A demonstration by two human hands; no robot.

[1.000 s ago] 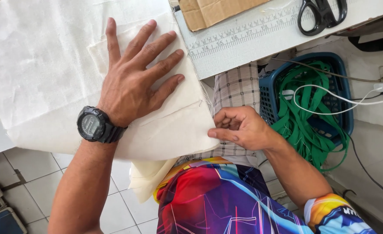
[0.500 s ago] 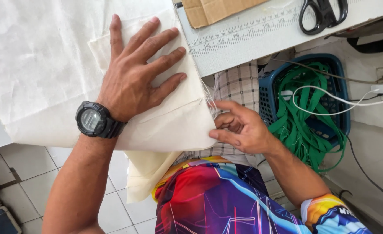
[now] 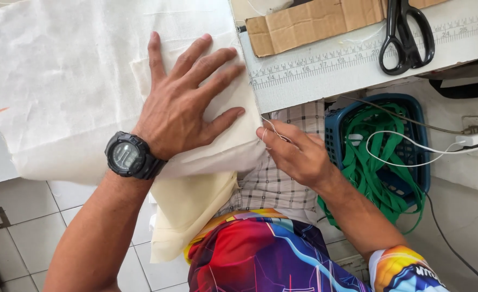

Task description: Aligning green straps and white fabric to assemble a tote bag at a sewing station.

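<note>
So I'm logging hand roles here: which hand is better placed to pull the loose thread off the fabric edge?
Right. The right hand already pinches the thread at the edge of the cream fabric, while the left hand lies flat, fingers spread, pinning the fabric down.

We find open cream cloth [image 3: 60,81] at upper left; upper right is blocked by brown cardboard sheet [image 3: 309,24] and black-handled scissors [image 3: 406,35].
</note>
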